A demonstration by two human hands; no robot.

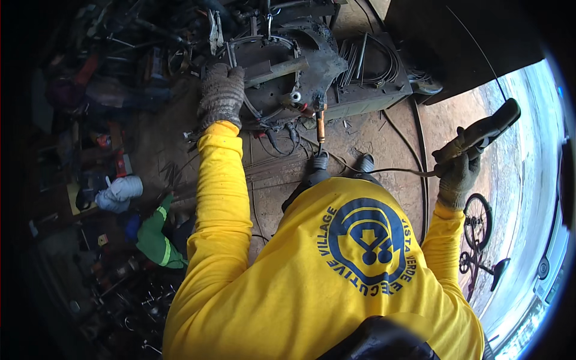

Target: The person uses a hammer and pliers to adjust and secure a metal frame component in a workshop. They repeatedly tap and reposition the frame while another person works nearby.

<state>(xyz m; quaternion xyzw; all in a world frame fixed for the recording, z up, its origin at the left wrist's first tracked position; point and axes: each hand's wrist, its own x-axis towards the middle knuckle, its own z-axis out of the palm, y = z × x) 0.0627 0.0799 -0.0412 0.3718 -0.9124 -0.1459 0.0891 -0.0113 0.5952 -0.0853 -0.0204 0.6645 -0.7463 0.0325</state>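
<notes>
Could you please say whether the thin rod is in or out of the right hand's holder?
In: the thin rod juts from the far end of the dark holder, which the gloved right hand grips.

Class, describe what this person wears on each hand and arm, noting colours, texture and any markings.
The left hand wears a soiled, grey-brown knitted glove; the right hand wears a similar work glove. Both arms have long, plain yellow sleeves: the left sleeve is creased and bunched near the wrist, and the right sleeve shows no visible markings.
</notes>
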